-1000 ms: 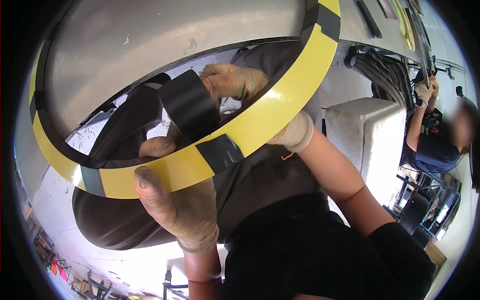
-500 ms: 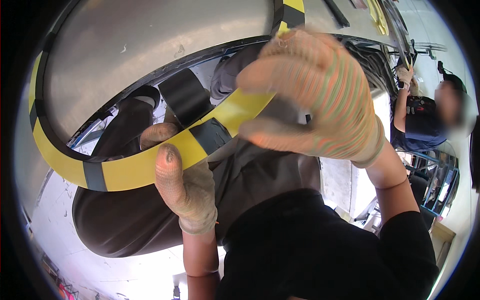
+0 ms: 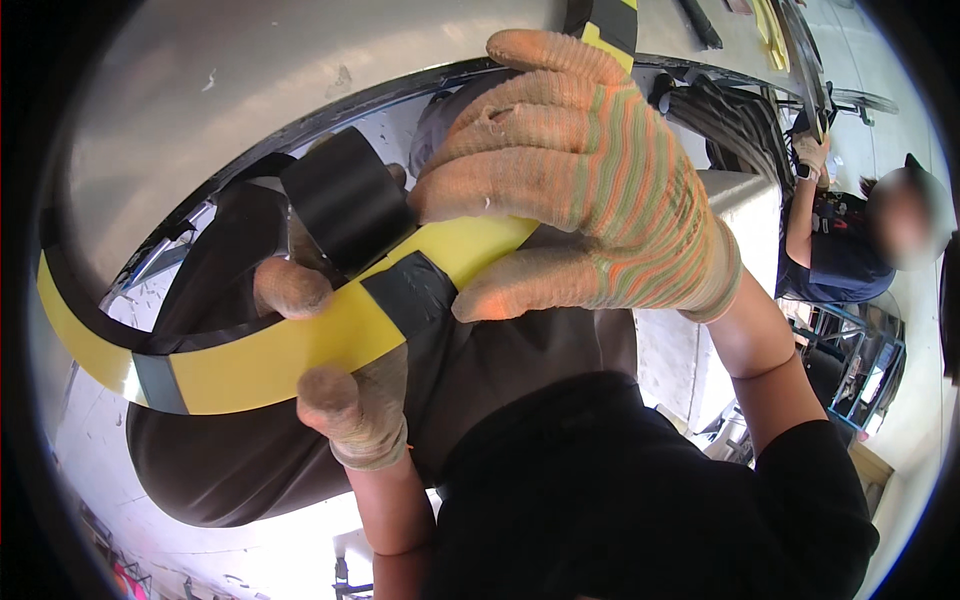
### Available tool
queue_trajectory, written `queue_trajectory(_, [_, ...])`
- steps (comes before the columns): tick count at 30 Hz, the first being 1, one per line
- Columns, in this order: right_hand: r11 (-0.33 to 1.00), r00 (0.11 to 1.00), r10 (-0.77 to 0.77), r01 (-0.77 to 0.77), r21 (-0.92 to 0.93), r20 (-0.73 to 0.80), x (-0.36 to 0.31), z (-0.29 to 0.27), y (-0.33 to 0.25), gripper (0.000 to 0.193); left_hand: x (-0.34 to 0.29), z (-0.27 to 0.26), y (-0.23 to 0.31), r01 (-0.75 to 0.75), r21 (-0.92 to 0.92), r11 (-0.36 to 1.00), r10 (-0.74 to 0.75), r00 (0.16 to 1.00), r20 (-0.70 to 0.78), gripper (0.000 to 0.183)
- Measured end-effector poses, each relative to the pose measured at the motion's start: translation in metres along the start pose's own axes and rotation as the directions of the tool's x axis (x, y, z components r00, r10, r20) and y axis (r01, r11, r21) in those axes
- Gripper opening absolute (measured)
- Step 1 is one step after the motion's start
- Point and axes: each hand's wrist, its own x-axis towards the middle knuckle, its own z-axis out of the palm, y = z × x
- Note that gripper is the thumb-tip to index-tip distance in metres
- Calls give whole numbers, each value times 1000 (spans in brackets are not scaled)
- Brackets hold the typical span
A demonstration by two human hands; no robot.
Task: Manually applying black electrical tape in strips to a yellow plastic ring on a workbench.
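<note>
The left hand (image 3: 372, 412) grasps the yellow hoop (image 3: 290, 350), thumb outside, another finger at the inner edge, near a black roll (image 3: 350, 200). The right hand (image 3: 600, 180) arches over it beside a black patch (image 3: 408, 294); I cannot tell if it grips. The yellow hoop is above the dark trousers (image 3: 220, 460), before the tabletop (image 3: 340, 35)

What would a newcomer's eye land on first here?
Probably the bright yellow, black-striped curved band, sweeping from the left side across toward the upper middle. Next, the right hand in its striped glove, large, just right of centre and partly hiding the band. Then the wide black roll left of centre, above the gloved left hand that holds the band.
</note>
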Motion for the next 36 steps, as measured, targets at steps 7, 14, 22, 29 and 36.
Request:
queue_trajectory(7, [1000, 1000, 24, -24, 20, 12, -1, -5, 1, 49, 4, 17, -3, -53, -29, 998, 48, 985, -165, 71])
queue_trajectory(14, [997, 999, 39, -39, 69, 1, -2, -2, -3, 48, 1, 7, 4, -7, -104, 995, 5, 1000, -20, 49])
queue_trajectory(22, [994, 999, 42, -44, 103, 26, 1, -8, -2, 48, 4, 9, 2, -14, -82, 997, 11, 999, -31, 50])
queue_trajectory(29, [490, 806, 541, -535, 688, 241, 22, -69, -39, 38, 10, -1, -4, -62, -148, 987, 67, 997, 28, 46])
queue_trajectory(36, [-218, 796, 463, -325, 920, 391, 24, -18, -50, 39, 10, -19, -6, -143, 54, 988, 140, 989, 56, 52])
